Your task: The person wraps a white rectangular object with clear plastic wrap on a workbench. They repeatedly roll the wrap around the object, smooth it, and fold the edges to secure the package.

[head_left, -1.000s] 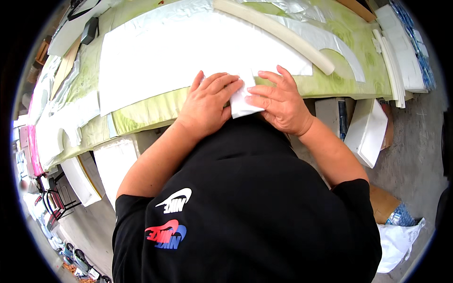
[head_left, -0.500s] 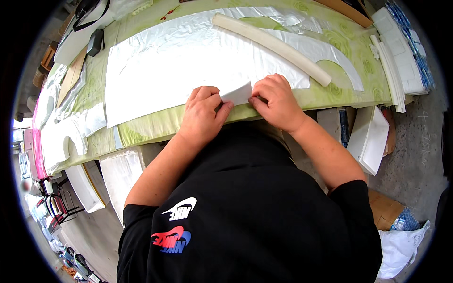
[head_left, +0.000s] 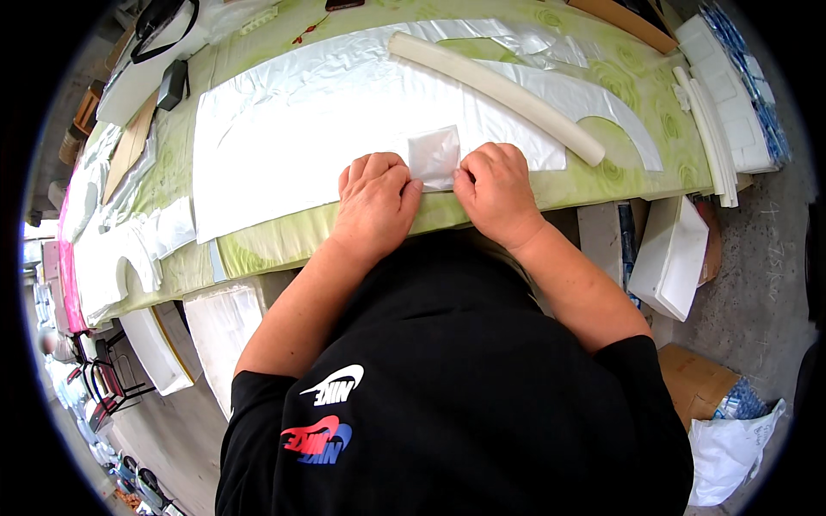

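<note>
A small square plastic piece (head_left: 434, 155), translucent and greyish white, stands between my hands at the table's near edge. My left hand (head_left: 375, 193) pinches its left lower edge between thumb and curled fingers. At its right side my right hand (head_left: 499, 183) has thumb and forefinger closed on the edge. Behind it a large white plastic sheet (head_left: 292, 129) lies spread on the table, with some wrinkles at its far part. Across the sheet's right part rests a long cream-coloured tube (head_left: 499, 95), slanting from far left to near right.
A green patterned cloth covers the table (head_left: 628, 176). White cut-out pieces (head_left: 176, 225) lie at the left end, near a brown cardboard strip (head_left: 131, 155) and a dark box (head_left: 173, 84). White rods (head_left: 707, 138) lie along the right edge. A white foam box (head_left: 667, 258) stands below the table.
The small plastic piece has tipped from a slanted, partly folded position to facing me as a fuller square. Both hands stay close to it, with the right hand slightly lower.
</note>
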Demonstrator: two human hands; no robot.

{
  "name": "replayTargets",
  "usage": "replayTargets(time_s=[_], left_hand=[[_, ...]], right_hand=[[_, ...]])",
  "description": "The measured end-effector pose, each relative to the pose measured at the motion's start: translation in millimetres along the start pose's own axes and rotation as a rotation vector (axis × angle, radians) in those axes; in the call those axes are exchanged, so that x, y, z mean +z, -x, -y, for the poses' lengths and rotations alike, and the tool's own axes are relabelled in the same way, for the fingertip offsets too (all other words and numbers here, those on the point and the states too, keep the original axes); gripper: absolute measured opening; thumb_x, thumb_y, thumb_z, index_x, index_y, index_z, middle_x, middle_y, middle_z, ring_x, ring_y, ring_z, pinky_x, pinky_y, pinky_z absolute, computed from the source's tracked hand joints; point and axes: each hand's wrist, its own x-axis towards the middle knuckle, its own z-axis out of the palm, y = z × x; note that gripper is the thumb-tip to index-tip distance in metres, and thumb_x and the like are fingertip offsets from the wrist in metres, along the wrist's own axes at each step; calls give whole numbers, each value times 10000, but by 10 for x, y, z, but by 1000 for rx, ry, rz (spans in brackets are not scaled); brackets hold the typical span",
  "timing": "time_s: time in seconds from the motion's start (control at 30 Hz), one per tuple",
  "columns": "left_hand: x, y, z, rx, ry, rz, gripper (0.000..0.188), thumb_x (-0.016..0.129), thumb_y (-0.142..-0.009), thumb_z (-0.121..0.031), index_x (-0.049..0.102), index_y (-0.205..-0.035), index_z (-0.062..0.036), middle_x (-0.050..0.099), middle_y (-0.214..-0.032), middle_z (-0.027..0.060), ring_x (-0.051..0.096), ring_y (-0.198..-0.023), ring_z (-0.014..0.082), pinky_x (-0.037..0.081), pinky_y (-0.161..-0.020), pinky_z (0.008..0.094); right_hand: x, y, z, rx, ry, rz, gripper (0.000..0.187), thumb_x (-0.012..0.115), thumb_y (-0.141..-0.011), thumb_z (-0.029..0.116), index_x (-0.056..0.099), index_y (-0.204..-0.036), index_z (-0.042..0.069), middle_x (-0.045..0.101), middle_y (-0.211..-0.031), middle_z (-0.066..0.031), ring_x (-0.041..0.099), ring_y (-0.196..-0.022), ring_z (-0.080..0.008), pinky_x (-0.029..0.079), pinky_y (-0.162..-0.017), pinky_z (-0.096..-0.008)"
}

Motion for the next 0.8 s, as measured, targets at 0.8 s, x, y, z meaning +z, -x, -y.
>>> replayTargets(time_s=[0.8], left_hand=[[-292,455,37,-41,543,188,342,694,-985,-125,639,-1314,-50,679,-1290,106,663,-1104,214,512,-1001,335]], right_hand=[[29,-169,115,218,177,198,537,757,-771,298,695,-1280,139,609,-1038,-82,564,-1004,-315,401,-962,-462]])
